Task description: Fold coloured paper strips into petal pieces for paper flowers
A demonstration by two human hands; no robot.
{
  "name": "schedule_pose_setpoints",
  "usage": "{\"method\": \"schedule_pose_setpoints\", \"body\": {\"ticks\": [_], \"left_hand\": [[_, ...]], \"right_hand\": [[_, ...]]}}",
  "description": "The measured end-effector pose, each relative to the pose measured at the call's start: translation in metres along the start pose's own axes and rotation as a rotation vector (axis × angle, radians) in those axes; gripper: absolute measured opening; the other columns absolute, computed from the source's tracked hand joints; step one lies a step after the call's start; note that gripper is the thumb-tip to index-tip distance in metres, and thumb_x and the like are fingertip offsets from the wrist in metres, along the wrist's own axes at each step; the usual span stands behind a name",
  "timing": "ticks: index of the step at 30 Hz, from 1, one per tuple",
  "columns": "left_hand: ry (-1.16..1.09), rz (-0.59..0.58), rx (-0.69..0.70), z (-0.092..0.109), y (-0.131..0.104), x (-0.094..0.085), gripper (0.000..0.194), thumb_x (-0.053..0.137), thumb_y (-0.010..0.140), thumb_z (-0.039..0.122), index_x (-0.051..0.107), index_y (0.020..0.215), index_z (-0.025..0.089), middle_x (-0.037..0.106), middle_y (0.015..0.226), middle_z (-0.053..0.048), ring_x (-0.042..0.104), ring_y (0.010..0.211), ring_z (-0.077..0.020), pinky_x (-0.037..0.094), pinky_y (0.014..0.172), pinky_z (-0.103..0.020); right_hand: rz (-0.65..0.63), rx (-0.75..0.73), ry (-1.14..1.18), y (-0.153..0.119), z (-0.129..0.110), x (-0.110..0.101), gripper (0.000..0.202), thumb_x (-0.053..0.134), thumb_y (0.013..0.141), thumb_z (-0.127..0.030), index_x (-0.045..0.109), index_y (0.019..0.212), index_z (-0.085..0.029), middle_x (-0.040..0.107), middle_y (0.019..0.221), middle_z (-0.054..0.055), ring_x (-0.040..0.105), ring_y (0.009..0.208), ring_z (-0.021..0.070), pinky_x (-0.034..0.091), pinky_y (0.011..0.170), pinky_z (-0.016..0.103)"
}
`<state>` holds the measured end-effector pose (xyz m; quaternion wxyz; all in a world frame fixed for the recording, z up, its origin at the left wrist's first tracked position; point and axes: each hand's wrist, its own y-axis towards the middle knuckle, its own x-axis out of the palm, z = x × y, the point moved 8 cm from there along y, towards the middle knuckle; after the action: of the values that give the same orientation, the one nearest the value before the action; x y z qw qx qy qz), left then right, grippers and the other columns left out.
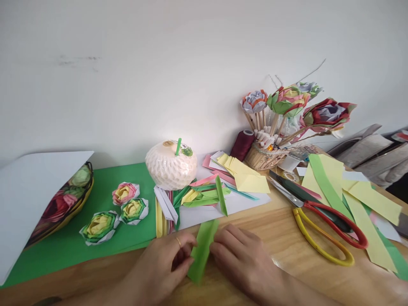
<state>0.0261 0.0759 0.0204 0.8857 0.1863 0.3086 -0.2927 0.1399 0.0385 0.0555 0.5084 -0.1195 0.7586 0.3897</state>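
Observation:
A light green paper strip (pixel 202 250) with a lengthwise crease lies slanted on the wooden table between my hands. My left hand (pixel 172 259), with a ring on one finger, has its thumb and fingers curled in a pinch at the strip's left edge. On the other side my right hand (pixel 237 257) rests with fingers bent together against the strip's right edge; its fingertips are hidden. Just beyond, a narrow folded green strip (pixel 221 196) stands near a pile of folded strips in green, yellow and pink.
Red-and-yellow-handled scissors (pixel 334 225) lie at right beside paper sheets (pixel 366 225). A white textured container (pixel 172 165) stands behind. Paper flowers (pixel 100 227) sit on green paper (pixel 60 259) at left; a basket (pixel 264 158) holds more flowers, near maroon thread (pixel 242 144).

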Motion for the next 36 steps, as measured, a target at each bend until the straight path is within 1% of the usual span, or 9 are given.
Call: {"method": "schedule_pose_setpoints", "body": {"ticks": [2,5,8,11,15,20,26,30,36], "left_hand": [[0.087,0.069,0.139,0.012,-0.001,-0.004,0.016,0.044,0.082,0.01,0.056,0.08,0.02,0.062,0.066,0.003,0.057,0.057,-0.0106,0.045,0.054,-0.017],[0.201,0.189,0.444,0.037,-0.013,-0.008,0.025,0.037,0.088,0.007,0.057,0.078,0.019,0.058,0.062,0.0,0.052,0.054,-0.0111,0.042,0.051,-0.019],[0.328,0.22,0.599,0.048,-0.021,-0.005,0.027,0.036,0.091,0.008,0.059,0.081,0.018,0.053,0.056,0.001,0.046,0.051,-0.0119,0.037,0.046,-0.021],[0.349,0.199,0.488,0.039,-0.015,-0.008,0.027,0.036,0.092,0.007,0.06,0.084,0.016,0.056,0.063,-0.001,0.05,0.058,-0.0134,0.043,0.054,-0.022],[0.425,0.16,0.322,0.02,-0.005,-0.007,0.031,0.032,0.095,0.012,0.062,0.088,0.016,0.059,0.075,-0.004,0.053,0.068,-0.0161,0.048,0.061,-0.025],[0.575,0.273,0.47,0.028,-0.01,-0.003,0.026,0.042,0.095,0.01,0.061,0.078,0.015,0.06,0.075,-0.002,0.052,0.066,-0.0146,0.044,0.056,-0.024],[0.643,0.159,0.538,0.027,-0.009,0.004,0.033,0.033,0.096,0.008,0.065,0.088,0.012,0.06,0.071,-0.004,0.053,0.067,-0.0162,0.048,0.057,-0.026],[0.62,0.27,0.548,0.033,-0.007,-0.005,0.032,0.036,0.097,0.012,0.063,0.079,0.015,0.061,0.075,-0.003,0.055,0.067,-0.0145,0.048,0.056,-0.023],[0.633,0.345,0.659,0.051,-0.007,-0.004,0.022,0.045,0.096,0.015,0.065,0.088,0.018,0.06,0.067,0.001,0.057,0.06,-0.012,0.048,0.051,-0.021]], "right_hand": [[-0.019,-0.109,-0.048,-0.001,-0.011,-0.001,0.03,0.031,0.096,-0.014,0.06,0.088,-0.017,0.062,0.071,0.004,0.051,0.061,0.0162,0.038,0.052,0.03],[0.001,-0.28,-0.003,-0.007,-0.029,-0.001,0.026,0.037,0.096,-0.013,0.062,0.088,-0.016,0.064,0.069,0.002,0.05,0.057,0.0134,0.037,0.049,0.029],[0.005,-0.309,0.068,-0.01,-0.032,0.001,0.03,0.035,0.097,-0.012,0.062,0.083,-0.016,0.064,0.067,0.0,0.049,0.055,0.0115,0.036,0.048,0.029],[0.005,-0.225,-0.022,-0.004,-0.022,0.002,0.035,0.031,0.097,-0.011,0.061,0.08,-0.016,0.061,0.065,0.002,0.047,0.055,0.0143,0.031,0.048,0.031],[-0.086,-0.051,-0.086,0.002,-0.002,0.009,0.041,0.025,0.099,-0.014,0.056,0.072,-0.018,0.057,0.069,0.003,0.046,0.061,0.0155,0.032,0.053,0.03],[-0.091,0.022,-0.041,0.0,0.009,0.016,0.032,0.033,0.098,-0.016,0.056,0.075,-0.017,0.055,0.074,0.004,0.046,0.068,0.0166,0.033,0.056,0.029],[-0.124,0.049,-0.04,-0.001,0.013,0.02,0.027,0.042,0.093,-0.013,0.052,0.069,-0.018,0.054,0.073,0.002,0.045,0.067,0.0163,0.035,0.057,0.028],[-0.114,0.021,0.03,-0.002,0.011,0.021,0.023,0.043,0.093,-0.011,0.053,0.073,-0.017,0.056,0.079,0.004,0.048,0.072,0.0168,0.039,0.061,0.028],[-0.134,0.026,0.049,-0.003,0.012,0.025,0.018,0.047,0.09,-0.01,0.055,0.076,-0.016,0.058,0.079,0.004,0.049,0.074,0.018,0.041,0.06,0.029]]}}
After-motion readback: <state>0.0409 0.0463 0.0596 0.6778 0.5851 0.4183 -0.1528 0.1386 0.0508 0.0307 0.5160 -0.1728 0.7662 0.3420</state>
